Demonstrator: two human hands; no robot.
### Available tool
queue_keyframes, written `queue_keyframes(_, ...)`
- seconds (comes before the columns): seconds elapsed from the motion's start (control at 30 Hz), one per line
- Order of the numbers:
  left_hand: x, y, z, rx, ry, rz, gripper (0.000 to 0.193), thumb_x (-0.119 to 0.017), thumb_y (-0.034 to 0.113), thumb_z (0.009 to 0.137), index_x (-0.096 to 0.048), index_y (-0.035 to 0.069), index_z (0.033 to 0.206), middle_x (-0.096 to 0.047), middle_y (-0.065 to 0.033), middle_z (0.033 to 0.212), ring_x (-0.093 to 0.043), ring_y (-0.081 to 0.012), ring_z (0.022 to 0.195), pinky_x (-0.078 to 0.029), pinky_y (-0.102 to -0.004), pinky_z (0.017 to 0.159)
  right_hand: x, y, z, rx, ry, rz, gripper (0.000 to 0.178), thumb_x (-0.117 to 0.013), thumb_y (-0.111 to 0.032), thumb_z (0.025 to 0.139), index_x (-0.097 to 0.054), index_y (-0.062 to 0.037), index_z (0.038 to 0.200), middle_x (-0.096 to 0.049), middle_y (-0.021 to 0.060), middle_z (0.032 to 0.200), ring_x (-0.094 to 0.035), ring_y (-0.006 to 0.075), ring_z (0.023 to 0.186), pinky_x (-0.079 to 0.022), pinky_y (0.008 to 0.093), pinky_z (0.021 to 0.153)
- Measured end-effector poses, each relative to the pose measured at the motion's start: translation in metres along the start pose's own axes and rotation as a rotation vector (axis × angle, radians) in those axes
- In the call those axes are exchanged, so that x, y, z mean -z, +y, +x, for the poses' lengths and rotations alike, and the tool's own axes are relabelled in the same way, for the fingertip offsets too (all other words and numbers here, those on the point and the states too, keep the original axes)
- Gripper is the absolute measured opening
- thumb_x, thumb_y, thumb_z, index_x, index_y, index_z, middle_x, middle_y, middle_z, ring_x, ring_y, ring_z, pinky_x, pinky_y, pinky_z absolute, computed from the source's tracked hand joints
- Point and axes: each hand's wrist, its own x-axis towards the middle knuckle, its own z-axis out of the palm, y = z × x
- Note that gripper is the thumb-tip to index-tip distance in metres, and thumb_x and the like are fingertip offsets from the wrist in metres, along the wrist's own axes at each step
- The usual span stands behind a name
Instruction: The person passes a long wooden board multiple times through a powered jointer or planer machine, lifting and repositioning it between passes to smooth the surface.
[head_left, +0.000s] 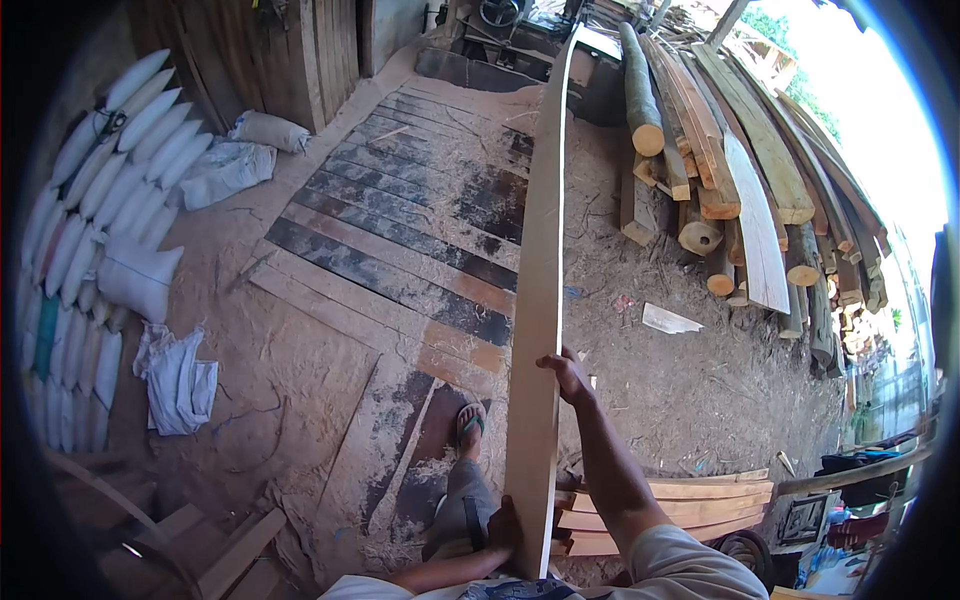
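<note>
A long pale wooden board [535,290] runs from close to my body away to the far end of the yard, its narrow right edge catching the light. My right hand [568,376] is closed around the board's right edge about midway along the near half, its thumb side over the broad face. Lower down, by my waist, my left hand [504,526] grips the board's left edge near its close end; some of its fingers are hidden behind the wood. In the distance, the board's far end reaches a dark machine [500,45] with a wheel.
Sawdust-covered planks [400,220] form a floor panel left of the board. Stacked white sacks [100,200] line the left side. Logs and beams [740,170] lie piled at the right. Cut reddish boards [680,510] are stacked near my right arm. My sandalled foot [470,420] stands on the planks.
</note>
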Motion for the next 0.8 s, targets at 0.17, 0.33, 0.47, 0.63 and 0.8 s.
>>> queue_keyframes(0.17, 0.026, 0.009, -0.004, 0.036, -0.245, 0.011, 0.072, -0.009, 0.052, 0.096, -0.058, 0.0, 0.107, -0.063, -0.0251, 0.097, -0.058, -0.0391, 0.099, -0.043, -0.0459, 0.086, 0.0, 0.004, 0.03, 0.069, 0.058, -0.294, 0.049, -0.061, -0.014, 0.067, -0.055, 0.0027, 0.113, -0.06, 0.0092, 0.1, -0.055, 0.0202, 0.094, -0.043, 0.0322, 0.085)
queue_keyframes(0.33, 0.091, 0.032, -0.029, 0.133, -0.599, 0.109, 0.073, -0.01, 0.056, 0.095, -0.056, 0.001, 0.112, -0.063, -0.0231, 0.1, -0.058, -0.035, 0.099, -0.043, -0.0422, 0.087, -0.007, -0.013, 0.043, 0.083, 0.019, -0.264, 0.051, -0.061, -0.015, 0.066, -0.055, 0.0023, 0.114, -0.059, 0.0095, 0.099, -0.054, 0.0206, 0.094, -0.043, 0.0325, 0.084)
queue_keyframes(0.47, 0.111, 0.071, -0.033, 0.158, -0.711, 0.175, 0.075, -0.011, 0.059, 0.094, -0.054, 0.001, 0.115, -0.063, -0.0215, 0.103, -0.059, -0.0317, 0.1, -0.043, -0.0393, 0.088, 0.003, -0.023, 0.049, 0.039, 0.044, -0.285, 0.049, -0.061, -0.015, 0.065, -0.056, 0.0022, 0.111, -0.06, 0.0087, 0.095, -0.055, 0.0202, 0.091, -0.044, 0.0325, 0.081)
queue_keyframes(0.63, 0.132, 0.137, -0.044, 0.167, -0.753, 0.254, 0.077, -0.012, 0.062, 0.093, -0.052, 0.002, 0.12, -0.063, -0.0195, 0.106, -0.059, -0.0276, 0.1, -0.043, -0.0356, 0.089, 0.004, -0.031, 0.066, 0.034, 0.03, -0.27, 0.053, -0.06, -0.017, 0.066, -0.056, 0.0003, 0.116, -0.062, 0.0087, 0.1, -0.056, 0.0205, 0.094, -0.043, 0.0325, 0.084)
queue_keyframes(0.8, 0.129, 0.136, -0.029, 0.165, -0.773, 0.224, 0.077, -0.013, 0.062, 0.093, -0.052, 0.001, 0.12, -0.062, -0.0195, 0.106, -0.059, -0.0273, 0.1, -0.043, -0.0354, 0.089, 0.008, -0.041, 0.081, 0.047, 0.049, -0.243, 0.051, -0.06, -0.014, 0.066, -0.057, 0.0005, 0.114, -0.061, 0.0078, 0.098, -0.055, 0.0196, 0.091, -0.044, 0.0326, 0.083)
